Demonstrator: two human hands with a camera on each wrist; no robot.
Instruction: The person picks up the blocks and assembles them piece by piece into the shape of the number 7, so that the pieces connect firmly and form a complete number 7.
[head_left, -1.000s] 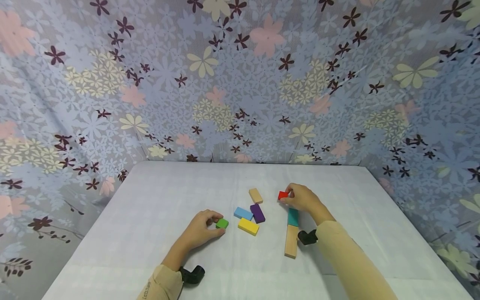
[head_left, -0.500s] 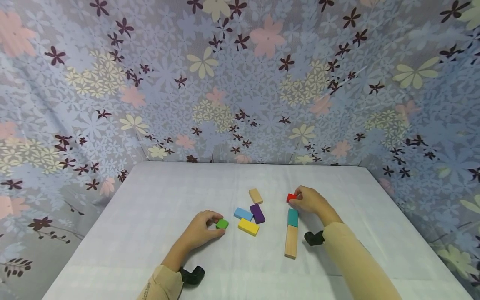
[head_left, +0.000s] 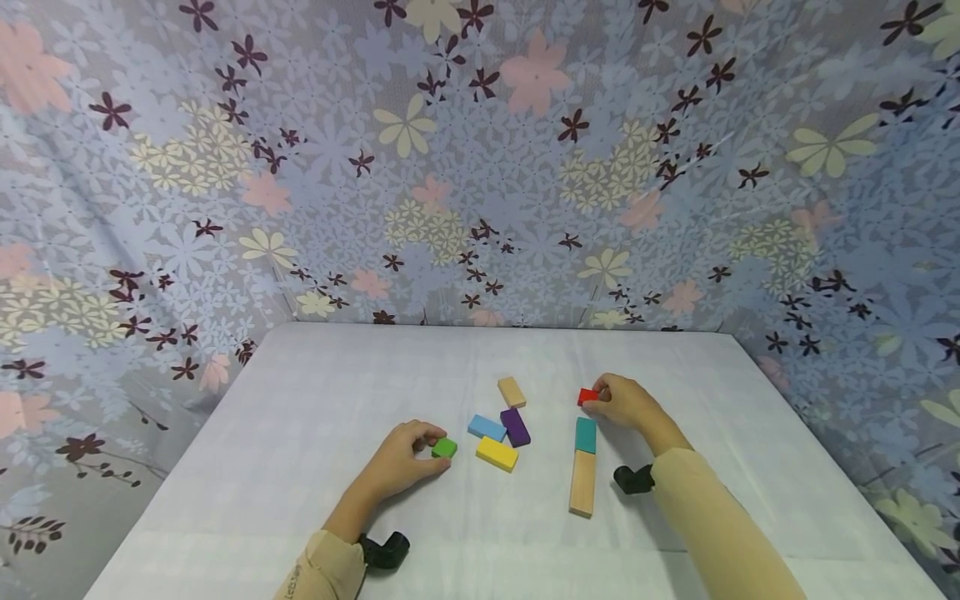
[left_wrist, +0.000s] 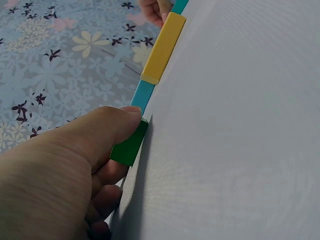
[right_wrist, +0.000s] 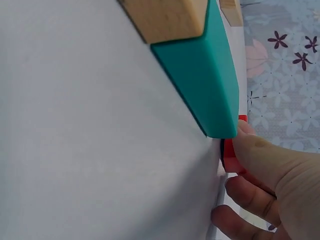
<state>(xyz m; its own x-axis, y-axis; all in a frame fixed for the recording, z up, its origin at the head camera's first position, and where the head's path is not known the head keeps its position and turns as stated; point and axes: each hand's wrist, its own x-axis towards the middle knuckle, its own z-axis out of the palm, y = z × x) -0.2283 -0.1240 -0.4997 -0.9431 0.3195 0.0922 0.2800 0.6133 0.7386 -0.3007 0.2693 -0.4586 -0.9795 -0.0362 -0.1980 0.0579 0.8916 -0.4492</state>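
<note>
My left hand (head_left: 404, 458) pinches a small green block (head_left: 445, 447) low on the table, left of centre. In the left wrist view the thumb lies over the green block's (left_wrist: 129, 145) top corner, with fingers on its far side. At the right, my right hand (head_left: 626, 403) holds a red block (head_left: 587, 397) between thumb and fingers. Just nearer than the red block lies a teal block (head_left: 586, 435), set end to end with a long natural wood block (head_left: 582, 483). The right wrist view shows the red block (right_wrist: 231, 157) just past the teal block's (right_wrist: 200, 80) far end, partly hidden by the thumb.
Between the hands lie a yellow block (head_left: 497, 454), a light blue block (head_left: 487, 427), a purple block (head_left: 515, 427) and a small natural wood block (head_left: 512, 392). A white cloth covers the table (head_left: 375, 358). A flowered curtain (head_left: 480, 167) hangs behind it.
My right hand has moved right and slightly nearer with the red block, bringing it behind the teal block's far end. The left hand and green block have stayed in place.
</note>
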